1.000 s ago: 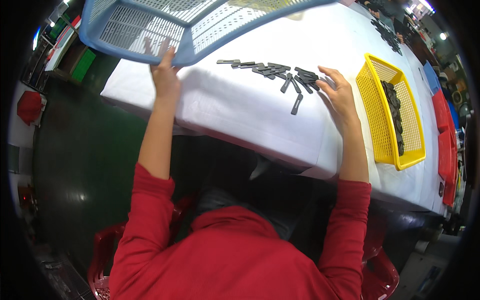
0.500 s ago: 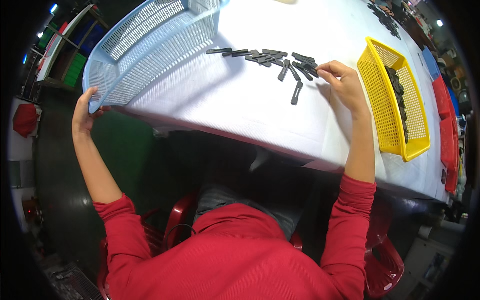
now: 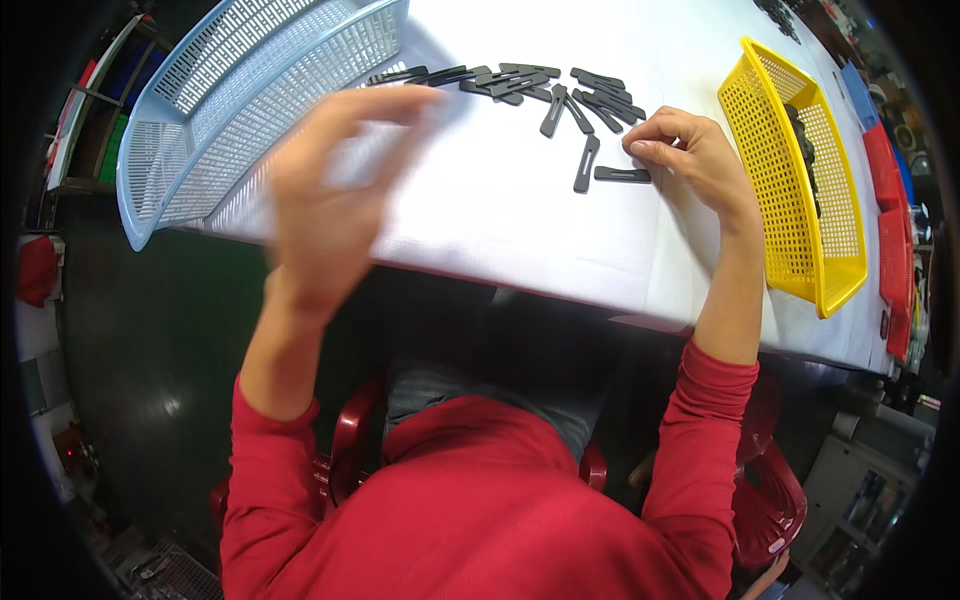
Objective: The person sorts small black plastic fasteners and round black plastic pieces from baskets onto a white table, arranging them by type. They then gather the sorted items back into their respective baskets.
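Note:
Several flat black slotted clips point(image 3: 515, 82), which look like hair clips, lie in a loose cluster on the white cloth. A single clip point(image 3: 585, 165) lies apart, nearer me, and another clip point(image 3: 622, 174) rests crosswise beside it. My right hand point(image 3: 690, 160) is just above that crosswise clip, thumb and forefinger closed together; whatever may be between them is hidden. My left hand point(image 3: 335, 190) is smeared by motion over the table's near side, in front of the blue basket point(image 3: 165, 185), its fingertips toward the left end of the clips. Its grip does not show.
A yellow basket point(image 3: 752, 150) with dark pieces in it stands right of my right hand. Red bins point(image 3: 885, 215) are beyond it. More dark pieces point(image 3: 778, 18) lie at the far right of the white-covered table point(image 3: 480, 235). A red chair point(image 3: 352, 440) is under me.
My left hand has let go of the blue basket's corner and swung right, over the table. A clip now lies crosswise below my right hand, which stays beside the cluster with its fingers closed.

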Motion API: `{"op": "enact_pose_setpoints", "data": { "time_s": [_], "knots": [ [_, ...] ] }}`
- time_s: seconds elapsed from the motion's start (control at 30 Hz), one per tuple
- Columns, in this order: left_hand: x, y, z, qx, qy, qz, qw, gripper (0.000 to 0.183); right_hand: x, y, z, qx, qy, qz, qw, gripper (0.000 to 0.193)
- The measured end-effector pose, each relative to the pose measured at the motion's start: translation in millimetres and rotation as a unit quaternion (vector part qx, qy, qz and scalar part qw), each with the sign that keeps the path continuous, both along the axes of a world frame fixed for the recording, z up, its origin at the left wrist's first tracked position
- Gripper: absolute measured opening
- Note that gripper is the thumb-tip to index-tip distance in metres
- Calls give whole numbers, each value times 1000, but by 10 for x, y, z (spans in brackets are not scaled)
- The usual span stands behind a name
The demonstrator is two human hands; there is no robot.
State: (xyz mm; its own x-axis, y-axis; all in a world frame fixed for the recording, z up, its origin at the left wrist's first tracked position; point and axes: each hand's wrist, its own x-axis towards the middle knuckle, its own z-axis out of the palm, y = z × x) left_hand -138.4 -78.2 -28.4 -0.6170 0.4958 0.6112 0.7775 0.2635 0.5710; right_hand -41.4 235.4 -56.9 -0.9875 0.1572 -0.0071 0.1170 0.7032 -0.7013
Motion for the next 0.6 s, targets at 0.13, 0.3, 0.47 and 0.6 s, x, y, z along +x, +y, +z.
{"op": "enact_pose_setpoints", "data": {
  "time_s": [0.13, 0.3, 0.47, 0.6],
  "knots": [
    [-125, 691, -357, -86, -23, -74, 993, 16, -116, -140, -15, 18, 64, -28, 997, 13],
    [-139, 1036, -512, -203, 83, 11, 976, 21, -109, -257, 42, 27, 66, -39, 997, 14],
    [-151, 876, -499, -250, 84, 0, 965, 15, -102, -326, 34, 13, 89, 51, 995, 22],
    [-108, 636, -294, -255, -106, -42, 960, 15, -101, -350, -49, 81, 101, 79, 989, 23]
  ]
}}
